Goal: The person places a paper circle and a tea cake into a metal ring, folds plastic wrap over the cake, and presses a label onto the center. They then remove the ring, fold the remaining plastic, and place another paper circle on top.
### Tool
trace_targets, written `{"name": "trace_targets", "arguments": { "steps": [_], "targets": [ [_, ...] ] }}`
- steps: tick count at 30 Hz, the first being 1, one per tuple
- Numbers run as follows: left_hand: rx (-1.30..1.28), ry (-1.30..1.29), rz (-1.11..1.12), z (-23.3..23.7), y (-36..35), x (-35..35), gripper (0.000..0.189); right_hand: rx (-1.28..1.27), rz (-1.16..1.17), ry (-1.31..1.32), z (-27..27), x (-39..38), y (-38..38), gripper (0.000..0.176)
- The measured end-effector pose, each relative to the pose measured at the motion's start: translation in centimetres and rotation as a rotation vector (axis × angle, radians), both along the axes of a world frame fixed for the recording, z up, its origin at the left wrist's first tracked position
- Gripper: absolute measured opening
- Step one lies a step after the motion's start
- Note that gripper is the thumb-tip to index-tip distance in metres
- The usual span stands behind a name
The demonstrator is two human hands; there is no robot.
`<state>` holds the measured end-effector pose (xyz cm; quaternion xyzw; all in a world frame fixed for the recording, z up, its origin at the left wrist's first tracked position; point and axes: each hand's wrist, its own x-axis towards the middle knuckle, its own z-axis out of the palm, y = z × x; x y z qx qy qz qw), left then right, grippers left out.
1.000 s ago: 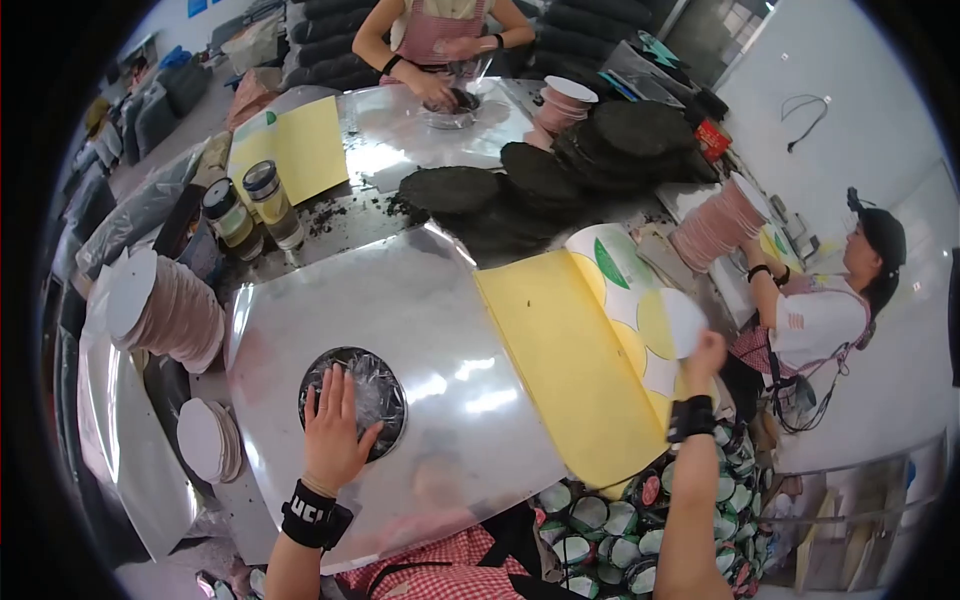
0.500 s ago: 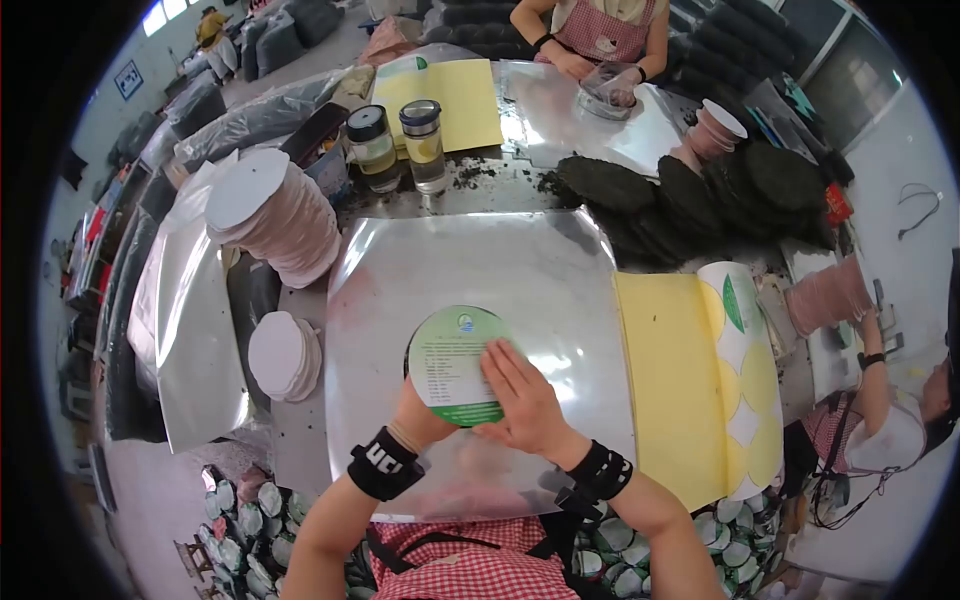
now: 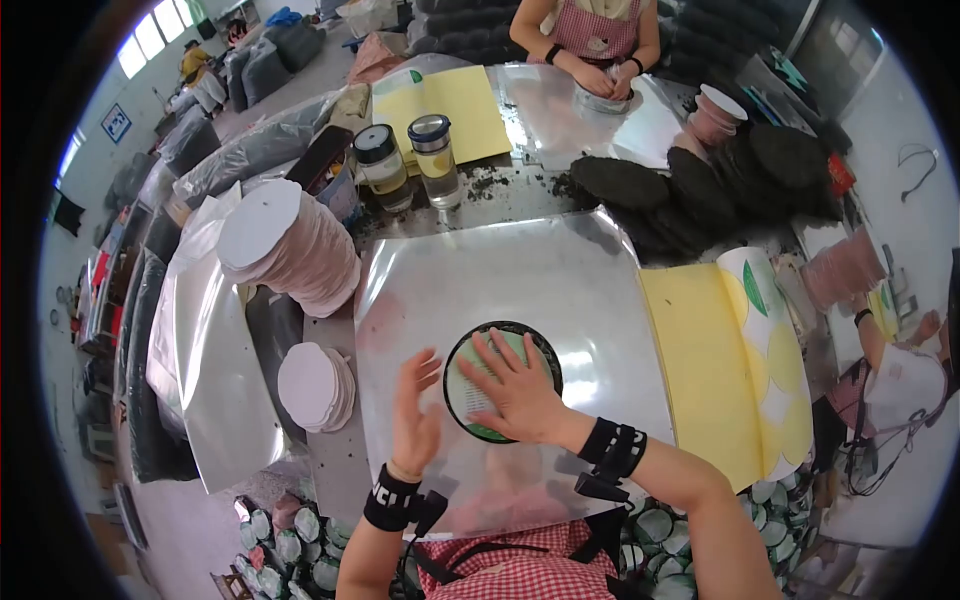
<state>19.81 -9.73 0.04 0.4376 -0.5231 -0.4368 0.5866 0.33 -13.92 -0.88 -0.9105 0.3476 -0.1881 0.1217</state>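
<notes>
A round dark disc with a green and white printed label on its top lies on the shiny metal sheet. My right hand rests flat on the label with its fingers spread, covering much of it. To the left of the disc, my left hand is raised with its fingers apart, touching nothing. Black bands are on both wrists.
Stacks of pale paper discs stand at the left. Two lidded glass jars are behind the sheet. Dark round cakes lie at the back right, yellow label sheets at the right. A co-worker handles something across the table.
My left hand has let go of the labelled disc and moved left. The disc now lies flat on the sheet, and my right hand has spread over its label. The view has shifted slightly.
</notes>
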Motion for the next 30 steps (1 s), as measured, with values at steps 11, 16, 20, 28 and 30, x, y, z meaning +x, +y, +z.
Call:
{"name": "trace_targets", "arguments": {
  "steps": [11,16,20,28,30],
  "targets": [
    [-0.079,-1.049,0.121,3.6,3.1,-5.1,0.056,0.117,-0.02,0.185,-1.5,1.0,0.3,0.078],
    [-0.072,-0.996,0.145,5.1,7.7,-7.8,0.057,-0.061,-0.245,-0.07,-1.0,-2.2,-0.8,0.08],
    [-0.031,-1.067,0.273,5.7,11.3,-6.3,0.058,0.296,0.025,-0.129,-3.3,2.1,3.0,0.058],
    [0.422,-0.42,0.09,-1.8,15.6,4.6,0.019,0.407,0.149,-0.207,2.0,-2.4,6.6,0.04],
    [0.125,-0.871,-0.13,0.9,15.1,8.6,0.011,0.215,0.094,-0.25,2.3,-4.9,8.1,0.046]
  ]
}}
